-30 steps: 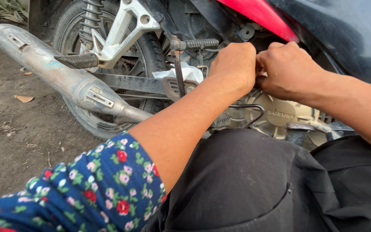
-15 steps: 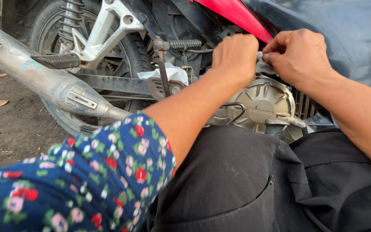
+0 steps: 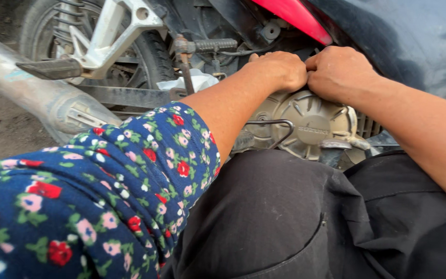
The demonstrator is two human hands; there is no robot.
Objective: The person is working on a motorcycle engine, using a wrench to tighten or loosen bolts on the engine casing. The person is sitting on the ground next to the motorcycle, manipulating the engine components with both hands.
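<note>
Left hand (image 3: 280, 70) and right hand (image 3: 339, 72), both curled narrow, touch above engine cover (image 3: 311, 121)

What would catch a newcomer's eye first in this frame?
Two bare hands meet at centre top: the left hand and right hand press knuckle to knuckle just above a round tan engine cover on a motorbike. In the lower left foreground, a dark blue floral sleeve fills the view. Behind it at left lie a grey exhaust pipe and the rear tyre.

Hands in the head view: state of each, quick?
Left hand: curled shut above the engine cover; contents hidden.
Right hand: curled shut beside it; contents hidden.
</note>
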